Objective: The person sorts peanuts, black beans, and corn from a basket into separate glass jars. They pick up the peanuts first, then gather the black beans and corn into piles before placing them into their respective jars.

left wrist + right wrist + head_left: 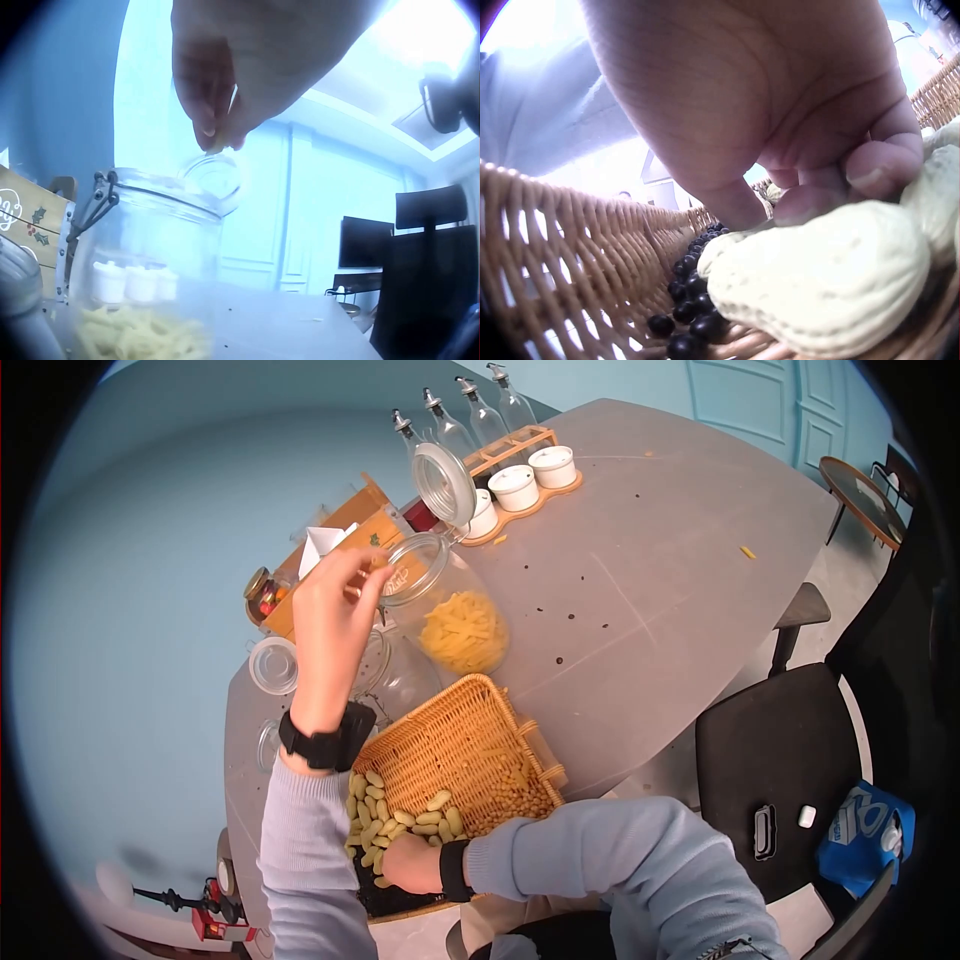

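My left hand (338, 610) is raised at the mouth of a glass clip-top jar (455, 595) part filled with penne pasta (465, 632). Thumb and fingers pinch a small yellowish piece of pasta (218, 142) above the rim. The hinged glass lid (444, 485) is tipped back. My right hand (412, 863) is down in a wicker basket (425, 745), among unshelled peanuts (367, 800). Its fingers curl down behind a large peanut (825, 277) in the right wrist view; I cannot tell whether they grip one. Black beans (694, 307) lie alongside the basket wall.
Small tan beans (525, 795) fill the basket's right side. Other glass jars (400, 678) stand left of the pasta jar. Behind are white ramekins (514, 488), oil bottles (487, 422) and a wooden crate (375, 532). Dark bits dot the grey table (640, 560). A black chair (785, 755) stands right.
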A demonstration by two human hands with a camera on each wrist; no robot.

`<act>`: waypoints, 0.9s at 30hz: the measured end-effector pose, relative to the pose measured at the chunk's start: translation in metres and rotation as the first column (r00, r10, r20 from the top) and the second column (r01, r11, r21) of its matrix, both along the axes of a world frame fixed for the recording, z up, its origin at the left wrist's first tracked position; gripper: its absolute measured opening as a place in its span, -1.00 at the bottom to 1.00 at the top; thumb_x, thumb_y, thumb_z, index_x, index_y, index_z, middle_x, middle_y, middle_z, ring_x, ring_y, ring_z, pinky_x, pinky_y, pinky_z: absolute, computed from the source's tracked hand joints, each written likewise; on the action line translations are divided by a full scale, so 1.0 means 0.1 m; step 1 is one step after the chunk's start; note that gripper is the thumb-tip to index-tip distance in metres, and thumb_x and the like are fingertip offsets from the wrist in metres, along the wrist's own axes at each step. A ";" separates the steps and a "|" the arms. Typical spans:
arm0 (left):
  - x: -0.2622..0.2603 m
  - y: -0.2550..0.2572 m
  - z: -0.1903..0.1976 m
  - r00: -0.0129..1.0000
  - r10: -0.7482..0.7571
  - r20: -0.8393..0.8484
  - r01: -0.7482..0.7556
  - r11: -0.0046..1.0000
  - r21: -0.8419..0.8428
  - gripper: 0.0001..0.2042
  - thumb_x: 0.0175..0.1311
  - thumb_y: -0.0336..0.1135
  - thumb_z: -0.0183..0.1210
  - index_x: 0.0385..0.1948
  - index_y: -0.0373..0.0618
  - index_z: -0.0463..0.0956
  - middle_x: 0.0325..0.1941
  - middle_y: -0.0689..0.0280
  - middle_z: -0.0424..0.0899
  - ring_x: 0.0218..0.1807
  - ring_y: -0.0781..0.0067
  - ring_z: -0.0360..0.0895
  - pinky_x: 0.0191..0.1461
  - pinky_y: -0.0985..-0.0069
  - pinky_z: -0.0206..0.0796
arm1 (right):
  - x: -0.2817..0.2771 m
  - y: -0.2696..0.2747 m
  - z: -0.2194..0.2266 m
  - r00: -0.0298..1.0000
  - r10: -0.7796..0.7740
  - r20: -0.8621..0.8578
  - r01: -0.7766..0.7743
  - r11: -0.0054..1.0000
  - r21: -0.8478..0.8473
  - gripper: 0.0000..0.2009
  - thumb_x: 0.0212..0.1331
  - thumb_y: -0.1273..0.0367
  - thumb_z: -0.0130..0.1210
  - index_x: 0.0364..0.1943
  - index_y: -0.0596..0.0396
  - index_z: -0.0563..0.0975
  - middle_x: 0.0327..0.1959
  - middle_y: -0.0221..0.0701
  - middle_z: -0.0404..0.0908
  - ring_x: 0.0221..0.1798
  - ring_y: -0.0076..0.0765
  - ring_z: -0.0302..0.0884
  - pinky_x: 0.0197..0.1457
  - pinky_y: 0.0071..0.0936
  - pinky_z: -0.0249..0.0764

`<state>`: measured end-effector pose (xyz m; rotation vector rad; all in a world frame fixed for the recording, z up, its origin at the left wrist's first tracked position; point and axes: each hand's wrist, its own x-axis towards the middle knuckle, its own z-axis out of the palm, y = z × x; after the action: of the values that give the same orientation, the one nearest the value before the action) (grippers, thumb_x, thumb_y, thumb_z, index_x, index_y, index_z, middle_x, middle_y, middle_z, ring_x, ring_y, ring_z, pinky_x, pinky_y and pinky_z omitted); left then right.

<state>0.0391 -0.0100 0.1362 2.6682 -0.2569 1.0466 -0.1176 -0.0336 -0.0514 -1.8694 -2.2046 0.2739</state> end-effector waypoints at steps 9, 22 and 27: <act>0.06 0.02 -0.16 0.991 -0.058 0.117 0.036 0.983 0.180 -0.82 0.05 -0.32 0.18 -0.36 -0.20 0.51 -0.42 0.18 0.55 -0.36 0.17 0.47 -0.24 0.40 0.30 | -0.02 -0.01 0.00 1.000 -0.013 0.016 0.013 1.000 -0.018 -0.85 -0.20 0.36 0.14 -0.47 -0.03 0.66 -0.49 -0.43 0.62 -0.40 -0.29 0.58 -0.50 -0.37 0.42; -0.65 -0.10 -1.21 0.674 -0.247 -0.697 0.474 0.867 0.151 -0.82 0.00 -0.38 0.13 -0.36 -0.13 0.38 -0.40 0.25 0.42 -0.26 0.23 0.47 -0.30 0.39 0.36 | -0.14 0.17 -0.34 0.995 -0.028 0.096 0.013 0.988 0.152 -0.81 -0.13 0.30 0.12 -0.42 0.03 0.65 -0.42 -0.37 0.62 -0.37 -0.25 0.55 -0.44 -0.34 0.38; -0.68 -0.13 -1.12 0.652 -0.272 -0.708 0.468 0.879 0.093 -0.84 0.02 -0.42 0.10 -0.33 -0.11 0.38 -0.39 0.27 0.43 -0.25 0.23 0.46 -0.28 0.38 0.36 | -0.03 0.05 -0.08 0.999 0.015 0.033 -0.015 1.000 0.001 -0.81 -0.08 0.30 0.08 -0.41 0.03 0.64 -0.41 -0.37 0.62 -0.35 -0.25 0.55 -0.38 -0.32 0.38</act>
<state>-0.0284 -0.0231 0.0238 2.8268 -0.7965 -0.1440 -0.1208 -0.0284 -0.0594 -1.8701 -2.2411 0.2456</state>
